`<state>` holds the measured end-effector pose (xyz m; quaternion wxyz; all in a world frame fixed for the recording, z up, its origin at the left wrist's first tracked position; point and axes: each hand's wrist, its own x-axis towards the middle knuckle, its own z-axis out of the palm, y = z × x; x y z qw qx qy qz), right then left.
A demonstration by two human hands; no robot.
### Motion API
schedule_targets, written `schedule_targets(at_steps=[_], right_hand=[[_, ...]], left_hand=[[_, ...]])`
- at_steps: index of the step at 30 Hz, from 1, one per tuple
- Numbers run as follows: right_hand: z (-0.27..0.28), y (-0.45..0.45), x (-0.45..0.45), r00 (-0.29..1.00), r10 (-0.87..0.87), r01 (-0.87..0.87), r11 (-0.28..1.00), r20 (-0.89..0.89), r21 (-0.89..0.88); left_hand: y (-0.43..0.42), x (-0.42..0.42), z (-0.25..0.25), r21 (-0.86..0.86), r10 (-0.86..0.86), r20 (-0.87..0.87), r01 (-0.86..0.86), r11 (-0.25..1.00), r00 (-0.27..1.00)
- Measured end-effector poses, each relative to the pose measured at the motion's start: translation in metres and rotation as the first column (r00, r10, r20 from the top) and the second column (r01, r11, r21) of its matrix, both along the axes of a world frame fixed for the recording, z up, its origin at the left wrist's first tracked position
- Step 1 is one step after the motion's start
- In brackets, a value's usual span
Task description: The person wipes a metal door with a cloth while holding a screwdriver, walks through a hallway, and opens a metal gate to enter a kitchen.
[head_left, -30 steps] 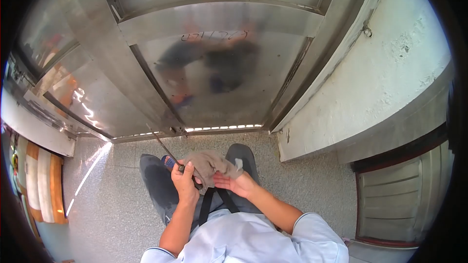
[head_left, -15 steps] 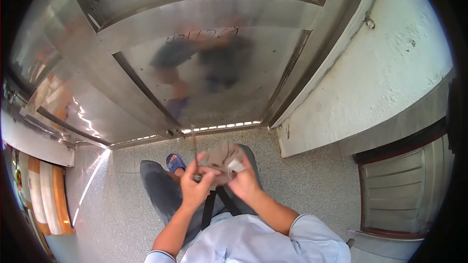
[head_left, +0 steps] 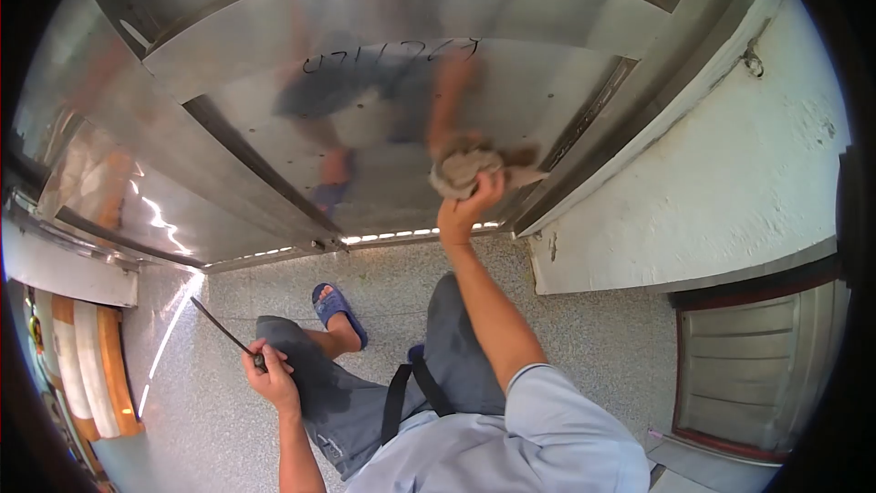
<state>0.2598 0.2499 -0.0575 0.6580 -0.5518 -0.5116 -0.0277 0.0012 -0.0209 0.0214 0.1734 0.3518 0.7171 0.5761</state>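
Observation:
My right hand (head_left: 471,207) is closed around a bunched grey-brown cloth (head_left: 466,170). With the arm stretched forward, it holds the cloth against the lower panel of a shiny metal door (head_left: 383,128). A loose end of the cloth trails to the right. To the lower left, my left hand (head_left: 271,378) grips a long, thin, dark tool (head_left: 221,324) by its short handle. The tool's narrow shaft points up and left over the floor; whether it is a blade or a rod I cannot tell.
The white wall (head_left: 684,173) rises to the right of the door. Beneath me is the speckled floor (head_left: 219,383), with my foot in a blue sandal (head_left: 339,309). An orange-and-white striped object (head_left: 91,365) stands at the left; a panelled door (head_left: 757,370) is at the right.
My hands were close together over my lap, around the cloth and the tool. Now the right hand has carried the cloth forward to the door, and the left has moved left with the tool.

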Motion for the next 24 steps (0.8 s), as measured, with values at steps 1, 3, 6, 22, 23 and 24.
schedule_targets(at_steps=[1, 3, 6, 22, 23, 24], right_hand=[[-0.025, -0.003, -0.008, 0.999, -0.025, 0.024, 0.998, -0.028, -0.064], [-0.048, -0.013, -0.015, 0.996, -0.010, 0.000, 0.994, -0.087, -0.111], [-0.053, -0.016, -0.012, 0.987, 0.002, -0.034, 0.980, -0.158, -0.197], [0.007, 0.021, 0.047, 0.985, -0.098, 0.121, 0.978, -0.138, 0.168], [-0.020, 0.019, 0.045, 0.975, -0.169, 0.180, 0.981, -0.144, 0.065], [-0.047, 0.016, 0.040, 0.960, -0.237, 0.235, 0.971, -0.145, -0.036]], left_hand=[[0.001, 0.000, 0.001, -0.017, 0.010, -0.008, -0.010, 1.000, 1.000], [0.004, -0.001, 0.001, -0.022, 0.014, -0.023, -0.015, 1.000, 1.000], [-0.001, -0.001, 0.000, -0.019, 0.004, -0.104, -0.006, 1.000, 0.995], [0.002, 0.004, 0.000, -0.058, 0.048, -0.119, -0.055, 0.997, 0.992], [0.001, 0.003, 0.000, -0.075, 0.048, -0.139, -0.059, 0.995, 0.989], [0.002, 0.002, 0.000, -0.088, 0.051, -0.161, -0.066, 0.994, 0.986]])
